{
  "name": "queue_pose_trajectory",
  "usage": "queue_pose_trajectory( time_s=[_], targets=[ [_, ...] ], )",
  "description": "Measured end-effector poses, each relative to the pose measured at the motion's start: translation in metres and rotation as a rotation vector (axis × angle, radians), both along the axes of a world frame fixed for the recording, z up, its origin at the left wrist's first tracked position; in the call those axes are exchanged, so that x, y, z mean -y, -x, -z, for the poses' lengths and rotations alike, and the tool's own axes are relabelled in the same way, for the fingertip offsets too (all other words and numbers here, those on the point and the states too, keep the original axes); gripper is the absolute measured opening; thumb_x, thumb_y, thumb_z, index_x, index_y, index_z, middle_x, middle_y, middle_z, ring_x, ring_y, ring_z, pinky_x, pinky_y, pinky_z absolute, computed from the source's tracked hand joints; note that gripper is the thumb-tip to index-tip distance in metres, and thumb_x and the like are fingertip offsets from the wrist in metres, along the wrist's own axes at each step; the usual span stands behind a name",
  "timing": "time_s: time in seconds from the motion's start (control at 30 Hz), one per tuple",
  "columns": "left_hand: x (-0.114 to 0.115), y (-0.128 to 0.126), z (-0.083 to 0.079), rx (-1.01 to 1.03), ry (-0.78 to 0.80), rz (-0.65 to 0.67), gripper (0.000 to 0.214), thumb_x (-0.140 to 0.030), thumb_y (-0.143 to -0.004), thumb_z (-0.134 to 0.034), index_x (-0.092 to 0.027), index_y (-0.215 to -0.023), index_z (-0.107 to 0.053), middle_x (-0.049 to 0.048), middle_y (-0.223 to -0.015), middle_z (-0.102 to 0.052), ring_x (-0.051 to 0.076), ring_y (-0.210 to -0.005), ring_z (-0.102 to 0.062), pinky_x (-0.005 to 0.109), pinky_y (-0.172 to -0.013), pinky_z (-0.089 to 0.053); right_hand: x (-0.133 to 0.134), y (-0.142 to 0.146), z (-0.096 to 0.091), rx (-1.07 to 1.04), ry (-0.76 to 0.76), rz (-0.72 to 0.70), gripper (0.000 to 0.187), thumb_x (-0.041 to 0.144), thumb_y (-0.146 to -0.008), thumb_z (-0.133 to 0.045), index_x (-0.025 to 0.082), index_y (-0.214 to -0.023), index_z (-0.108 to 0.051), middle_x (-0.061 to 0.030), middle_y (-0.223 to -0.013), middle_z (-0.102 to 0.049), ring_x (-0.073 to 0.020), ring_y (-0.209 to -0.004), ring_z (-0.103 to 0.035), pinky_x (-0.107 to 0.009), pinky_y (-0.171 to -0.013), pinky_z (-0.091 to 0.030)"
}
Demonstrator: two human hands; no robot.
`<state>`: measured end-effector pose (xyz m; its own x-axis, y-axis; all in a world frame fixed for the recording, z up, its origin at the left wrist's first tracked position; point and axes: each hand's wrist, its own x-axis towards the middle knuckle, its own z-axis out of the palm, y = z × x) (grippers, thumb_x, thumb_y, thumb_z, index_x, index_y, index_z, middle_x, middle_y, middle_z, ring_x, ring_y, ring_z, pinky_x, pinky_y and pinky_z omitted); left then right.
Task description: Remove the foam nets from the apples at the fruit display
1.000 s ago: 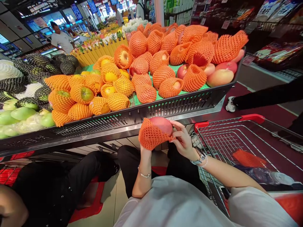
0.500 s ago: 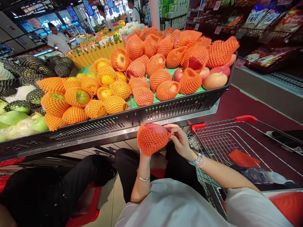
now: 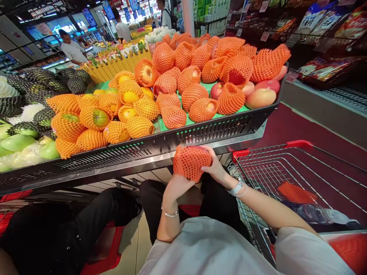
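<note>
In front of the display's edge, I hold a red mango (image 3: 192, 162) wrapped in an orange foam net. My left hand (image 3: 178, 188) supports it from below, its fingers mostly hidden behind the fruit. My right hand (image 3: 215, 168) grips the right end, with the thumb on the near side of the net. Just beyond it, more net-wrapped mangoes (image 3: 195, 95) are piled on green matting (image 3: 193, 121), a few of them bare at the right corner.
Yellow-netted fruit (image 3: 114, 131) lies left of the mangoes, then green fruit (image 3: 18, 143). The black slatted display edge (image 3: 212, 128) runs across. A wire shopping cart (image 3: 258, 152) on my right holds a plastic bottle (image 3: 329, 214) and an orange net. Someone's dark-trousered leg (image 3: 100, 214) is at left.
The mango has shifted slightly right and turned, so the net covers more of its visible side. My left hand has rotated under it, and my right hand has moved onto its end.
</note>
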<state>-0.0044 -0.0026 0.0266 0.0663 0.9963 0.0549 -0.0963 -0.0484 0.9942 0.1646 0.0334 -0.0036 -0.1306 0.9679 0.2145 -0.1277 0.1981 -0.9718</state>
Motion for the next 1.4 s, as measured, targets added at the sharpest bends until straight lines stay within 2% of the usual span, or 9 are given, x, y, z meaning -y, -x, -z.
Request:
queue_pose_trajectory(
  time_s=[0.17, 0.27, 0.43, 0.53, 0.63, 0.8, 0.97, 1.17, 1.4],
  targets=[
    [0.0, 0.026, -0.005, -0.116, -0.108, 0.199, 0.028, -0.034, -0.067, -0.079, -0.022, -0.092, -0.071, 0.0075, -0.087, -0.071, 0.029, -0.093, -0.066, 0.041, -0.091, -0.053, -0.009, -0.004, 0.001, -0.167, 0.182, -0.061, 0.082, 0.058, -0.055, -0.083, 0.023, -0.121, -0.049, -0.0099, -0.124, -0.057, -0.0291, -0.116, -0.057, -0.043, -0.103, -0.044],
    [0.01, 0.024, -0.011, -0.244, -0.075, 0.289, 0.038, -0.035, -0.076, -0.072, -0.02, -0.111, -0.067, 0.012, -0.111, -0.069, 0.031, -0.111, -0.061, 0.044, -0.101, -0.045, -0.013, -0.01, 0.001, -0.151, 0.185, -0.025, 0.079, 0.056, -0.054, -0.083, 0.024, -0.118, -0.051, -0.0088, -0.121, -0.059, -0.0281, -0.112, -0.059, -0.043, -0.101, -0.046],
    [0.026, 0.015, -0.022, -0.345, -0.088, 0.525, 0.061, -0.036, -0.081, -0.068, -0.023, -0.137, -0.05, 0.0119, -0.151, -0.038, 0.032, -0.143, -0.029, 0.049, -0.118, -0.022, -0.029, -0.031, 0.003, -0.13, 0.087, 0.226, 0.078, 0.058, -0.057, -0.08, 0.026, -0.119, -0.047, -0.0085, -0.125, -0.055, -0.0267, -0.116, -0.055, -0.042, -0.103, -0.044],
    [0.019, 0.01, -0.015, -0.091, -0.111, 0.2, 0.041, -0.045, -0.088, -0.056, -0.025, -0.124, -0.06, 0.0119, -0.138, -0.053, 0.029, -0.131, -0.046, 0.048, -0.112, -0.034, -0.03, -0.038, 0.002, -0.174, 0.084, 0.205, 0.08, 0.064, -0.061, -0.074, 0.028, -0.124, -0.042, -0.0089, -0.128, -0.052, -0.0264, -0.115, -0.056, -0.041, -0.098, -0.049],
    [0.007, 0.001, 0.0, 0.266, 0.051, -0.065, 0.057, -0.063, -0.082, -0.055, -0.028, -0.127, -0.054, 0.0111, -0.14, -0.049, 0.029, -0.126, -0.05, 0.043, -0.097, -0.048, -0.02, -0.031, 0.001, -0.164, 0.052, 0.115, 0.084, 0.068, -0.058, -0.074, 0.029, -0.125, -0.042, -0.0091, -0.125, -0.053, -0.0275, -0.113, -0.056, -0.041, -0.095, -0.05],
    [0.006, -0.01, 0.019, 0.464, 0.326, 0.066, 0.09, -0.071, -0.061, -0.072, -0.027, -0.135, -0.045, 0.0132, -0.141, -0.048, 0.031, -0.13, -0.045, 0.043, -0.102, -0.044, -0.003, -0.017, -0.005, 0.114, -0.258, -0.038, 0.081, 0.07, -0.057, -0.076, 0.027, -0.12, -0.048, -0.01, -0.12, -0.055, -0.0309, -0.117, -0.053, -0.049, -0.104, -0.042],
    [0.013, -0.007, 0.021, 0.447, 0.209, 0.047, 0.106, -0.069, -0.046, -0.08, -0.025, -0.136, -0.044, 0.0147, -0.137, -0.049, 0.034, -0.131, -0.043, 0.046, -0.107, -0.039, 0.003, -0.023, -0.015, 0.274, -0.556, -0.148, 0.071, 0.064, -0.066, -0.075, 0.031, -0.123, -0.049, -0.0103, -0.126, -0.056, -0.0323, -0.12, -0.053, -0.055, -0.104, -0.04],
    [0.014, -0.008, 0.009, 0.426, -0.012, 0.081, 0.095, -0.074, -0.056, -0.071, -0.026, -0.134, -0.047, 0.0121, -0.141, -0.046, 0.032, -0.13, -0.044, 0.044, -0.11, -0.036, 0.008, -0.022, -0.013, 0.359, -0.699, -0.029, 0.081, 0.073, -0.062, -0.07, 0.031, -0.128, -0.05, -0.0123, -0.122, -0.059, -0.035, -0.114, -0.058, -0.058, -0.097, -0.046],
    [0.018, 0.002, -0.003, 0.397, 0.1, 0.197, 0.085, -0.065, -0.059, -0.076, -0.025, -0.129, -0.05, 0.0118, -0.136, -0.05, 0.032, -0.127, -0.047, 0.043, -0.108, -0.039, 0.013, -0.014, -0.016, 0.262, -0.79, -0.162, 0.087, 0.066, -0.069, -0.069, 0.028, -0.141, -0.041, -0.0134, -0.14, -0.051, -0.035, -0.127, -0.051, -0.059, -0.106, -0.039]
  ],
)
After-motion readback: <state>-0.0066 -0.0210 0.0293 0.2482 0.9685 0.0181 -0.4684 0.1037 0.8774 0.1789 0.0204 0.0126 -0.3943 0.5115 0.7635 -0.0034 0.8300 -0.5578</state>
